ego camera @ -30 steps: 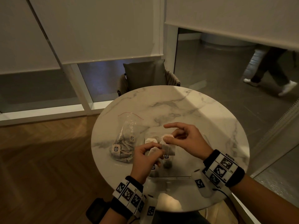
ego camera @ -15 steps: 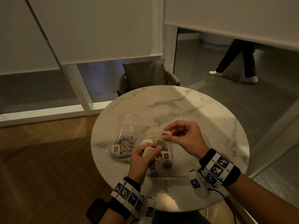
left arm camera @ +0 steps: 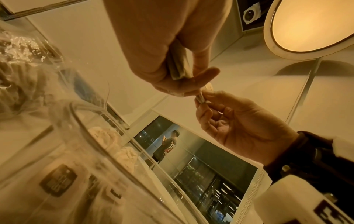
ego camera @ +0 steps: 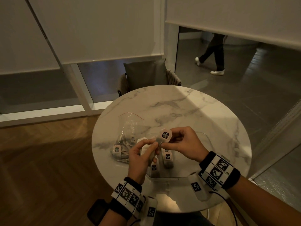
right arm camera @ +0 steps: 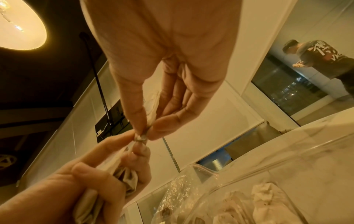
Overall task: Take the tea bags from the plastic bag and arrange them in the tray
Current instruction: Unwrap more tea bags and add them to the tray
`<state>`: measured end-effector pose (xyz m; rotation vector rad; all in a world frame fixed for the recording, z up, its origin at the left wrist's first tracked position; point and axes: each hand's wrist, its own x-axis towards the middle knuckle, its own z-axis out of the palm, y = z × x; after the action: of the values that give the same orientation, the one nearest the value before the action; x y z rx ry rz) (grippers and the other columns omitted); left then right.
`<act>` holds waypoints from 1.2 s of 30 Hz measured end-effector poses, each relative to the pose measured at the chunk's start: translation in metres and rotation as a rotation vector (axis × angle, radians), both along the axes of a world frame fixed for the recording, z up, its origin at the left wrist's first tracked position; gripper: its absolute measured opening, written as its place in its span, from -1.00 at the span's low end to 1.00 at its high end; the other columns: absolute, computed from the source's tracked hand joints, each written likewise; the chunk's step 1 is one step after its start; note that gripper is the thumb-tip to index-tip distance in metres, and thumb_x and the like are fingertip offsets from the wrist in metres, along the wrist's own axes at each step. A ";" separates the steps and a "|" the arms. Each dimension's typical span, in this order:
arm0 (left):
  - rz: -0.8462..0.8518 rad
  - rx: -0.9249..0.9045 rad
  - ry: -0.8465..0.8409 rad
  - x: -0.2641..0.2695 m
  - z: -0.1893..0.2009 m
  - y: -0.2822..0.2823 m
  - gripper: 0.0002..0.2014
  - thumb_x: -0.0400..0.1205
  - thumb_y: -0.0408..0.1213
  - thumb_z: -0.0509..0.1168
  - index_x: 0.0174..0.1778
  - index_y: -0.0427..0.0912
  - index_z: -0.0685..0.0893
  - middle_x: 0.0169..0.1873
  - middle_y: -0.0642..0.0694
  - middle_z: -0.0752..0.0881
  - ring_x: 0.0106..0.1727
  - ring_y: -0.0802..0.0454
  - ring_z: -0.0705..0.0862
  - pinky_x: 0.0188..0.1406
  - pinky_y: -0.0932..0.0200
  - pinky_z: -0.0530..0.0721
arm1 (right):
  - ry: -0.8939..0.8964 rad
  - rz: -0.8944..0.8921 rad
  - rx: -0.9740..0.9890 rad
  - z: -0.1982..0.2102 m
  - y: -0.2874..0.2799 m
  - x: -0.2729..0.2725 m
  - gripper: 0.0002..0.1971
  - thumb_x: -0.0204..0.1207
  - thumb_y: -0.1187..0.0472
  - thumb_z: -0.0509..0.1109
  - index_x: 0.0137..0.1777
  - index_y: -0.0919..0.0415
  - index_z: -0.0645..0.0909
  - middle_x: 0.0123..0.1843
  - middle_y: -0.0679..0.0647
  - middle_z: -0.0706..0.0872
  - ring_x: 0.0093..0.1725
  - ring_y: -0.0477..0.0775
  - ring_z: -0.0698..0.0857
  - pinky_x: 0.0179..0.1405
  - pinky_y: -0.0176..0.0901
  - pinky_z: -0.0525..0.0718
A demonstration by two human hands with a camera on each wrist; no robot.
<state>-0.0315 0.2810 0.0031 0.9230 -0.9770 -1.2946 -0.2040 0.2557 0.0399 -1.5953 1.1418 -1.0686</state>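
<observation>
Over the clear tray (ego camera: pixel 179 178), both hands meet on one tea bag (ego camera: pixel 159 141). My left hand (ego camera: pixel 152 144) grips its pouch (right arm camera: pixel 124 178) in curled fingers. My right hand (ego camera: pixel 168 139) pinches the bag's top (right arm camera: pixel 141 137), and its dark-labelled tag (ego camera: pixel 165 135) stands up above the fingers. Several tea bags (ego camera: pixel 167 159) lie in the tray below the hands. The clear plastic bag (ego camera: pixel 128 132) lies to the left of the tray on the table, more tea bags (ego camera: pixel 117 150) spilling from its near end.
The round marble table (ego camera: pixel 203 115) has a grey cushioned chair (ego camera: pixel 146 74) behind it. A person (ego camera: pixel 213 54) walks across the floor beyond the glass. Wooden floor lies to the left of the table.
Both hands have risen a little and drawn together on the tea bag; the tag now stands up above the right fingers. The person in the background has walked leftwards.
</observation>
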 end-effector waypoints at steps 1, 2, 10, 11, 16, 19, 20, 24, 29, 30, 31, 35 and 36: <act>0.007 -0.005 -0.015 0.000 0.001 0.000 -0.96 0.60 -0.49 0.38 -0.09 -0.40 0.73 -0.40 -0.22 0.69 -0.45 0.05 0.61 -0.56 0.29 0.54 | -0.003 -0.016 -0.005 0.000 0.000 0.000 -0.76 0.28 0.35 0.69 -0.06 0.17 0.80 -0.15 0.10 0.87 -0.13 0.10 0.84 -0.04 -0.02 0.81; 0.013 -0.012 -0.030 0.000 0.001 0.000 -0.96 0.60 -0.49 0.39 -0.10 -0.40 0.73 -0.41 -0.21 0.68 -0.47 0.06 0.60 -0.57 0.30 0.53 | -0.006 -0.027 -0.008 0.000 0.000 0.000 -0.75 0.27 0.36 0.69 -0.07 0.19 0.79 -0.17 0.11 0.87 -0.15 0.11 0.84 -0.05 0.00 0.81; 0.006 -0.001 -0.064 0.002 -0.005 -0.002 -0.89 0.60 -0.49 0.39 -0.09 -0.52 0.71 -0.41 -0.20 0.68 -0.47 0.06 0.60 -0.57 0.29 0.54 | 0.032 -0.002 0.004 -0.002 0.001 0.000 -0.56 0.21 0.39 0.72 0.09 0.21 0.70 -0.26 0.19 0.85 -0.24 0.17 0.84 -0.09 0.14 0.82; 0.006 0.005 -0.068 0.003 -0.005 -0.002 -0.89 0.60 -0.49 0.39 -0.10 -0.52 0.71 -0.42 -0.19 0.68 -0.45 0.05 0.61 -0.57 0.28 0.54 | 0.044 0.020 0.021 -0.001 0.001 0.000 -0.55 0.22 0.39 0.72 0.09 0.18 0.70 -0.25 0.16 0.85 -0.23 0.16 0.84 -0.10 0.12 0.82; 0.021 0.000 -0.123 0.007 -0.008 -0.002 -0.96 0.59 -0.50 0.41 -0.14 -0.42 0.75 -0.40 -0.16 0.70 -0.42 0.04 0.63 -0.55 0.28 0.57 | 0.236 -0.009 -0.012 0.011 -0.003 -0.006 -0.63 0.21 0.07 0.74 0.00 0.01 0.74 -0.06 0.02 0.77 -0.28 0.11 0.82 -0.18 -0.02 0.82; 0.019 -0.005 -0.129 0.008 -0.009 -0.003 -0.97 0.58 -0.50 0.42 -0.14 -0.39 0.76 -0.41 -0.16 0.70 -0.44 0.03 0.63 -0.55 0.27 0.57 | 0.227 -0.004 -0.049 0.015 -0.007 -0.007 -0.87 0.44 0.15 0.60 -0.10 0.18 0.78 -0.20 0.06 0.83 -0.31 0.09 0.83 -0.19 0.03 0.83; 0.015 -0.002 -0.125 0.008 -0.008 -0.003 -0.97 0.58 -0.50 0.42 -0.13 -0.41 0.76 -0.42 -0.16 0.70 -0.46 0.05 0.62 -0.57 0.30 0.55 | 0.221 -0.005 -0.041 0.017 -0.008 -0.007 -0.89 0.46 0.19 0.58 -0.12 0.23 0.79 -0.24 0.09 0.84 -0.32 0.09 0.84 -0.19 0.05 0.83; -0.014 0.013 -0.109 0.008 -0.008 -0.004 -0.87 0.57 -0.40 0.45 -0.06 -0.41 0.77 -0.35 -0.16 0.72 -0.47 0.09 0.63 -0.59 0.34 0.52 | 0.235 0.005 -0.008 0.022 -0.012 -0.009 -0.90 0.47 0.24 0.57 -0.11 0.28 0.79 -0.27 0.11 0.85 -0.33 0.11 0.84 -0.20 0.03 0.84; -0.129 0.009 -0.273 0.010 -0.013 -0.012 -0.80 0.51 -0.28 0.51 -0.08 -0.37 0.80 -0.37 -0.02 0.75 -0.47 0.13 0.64 -0.59 0.33 0.50 | 0.361 0.121 -0.043 0.028 -0.016 -0.003 -0.87 0.48 0.21 0.57 -0.08 0.28 0.79 -0.24 0.07 0.85 -0.35 0.01 0.83 -0.24 -0.13 0.82; -0.141 0.011 -0.297 0.010 -0.013 -0.013 -0.83 0.54 -0.32 0.49 -0.11 -0.40 0.78 -0.42 0.01 0.73 -0.51 0.15 0.61 -0.61 0.35 0.47 | 0.403 0.127 -0.062 0.028 -0.018 -0.003 -0.88 0.48 0.21 0.57 -0.10 0.27 0.79 -0.26 0.05 0.84 -0.36 -0.02 0.83 -0.26 -0.18 0.81; -0.143 0.029 -0.303 0.010 -0.012 -0.014 -0.84 0.56 -0.34 0.48 -0.12 -0.40 0.78 -0.44 0.01 0.72 -0.52 0.17 0.60 -0.62 0.36 0.45 | 0.439 0.125 -0.073 0.028 -0.020 -0.003 -0.87 0.48 0.20 0.57 -0.11 0.27 0.79 -0.27 0.04 0.84 -0.38 -0.04 0.82 -0.28 -0.23 0.79; -0.077 0.186 -0.196 0.009 -0.015 -0.017 -0.83 0.57 -0.30 0.48 0.00 -0.32 0.78 -0.28 -0.15 0.75 -0.40 0.07 0.67 -0.57 0.32 0.54 | 0.605 0.158 -0.059 0.022 -0.037 -0.011 -0.88 0.48 0.19 0.57 -0.17 0.26 0.80 -0.34 0.03 0.82 -0.45 -0.13 0.77 -0.31 -0.31 0.74; -0.043 0.228 -0.155 0.008 -0.016 -0.018 -0.82 0.57 -0.30 0.48 0.01 -0.33 0.78 -0.26 -0.18 0.75 -0.37 0.03 0.69 -0.56 0.31 0.55 | 0.686 0.205 -0.038 0.018 -0.042 -0.014 -0.88 0.48 0.19 0.57 -0.18 0.26 0.80 -0.36 0.02 0.81 -0.46 -0.16 0.75 -0.30 -0.32 0.74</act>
<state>-0.0234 0.2633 -0.0132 1.1981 -0.9863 -1.4070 -0.2183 0.2138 0.0581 -2.1359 1.3488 -0.4048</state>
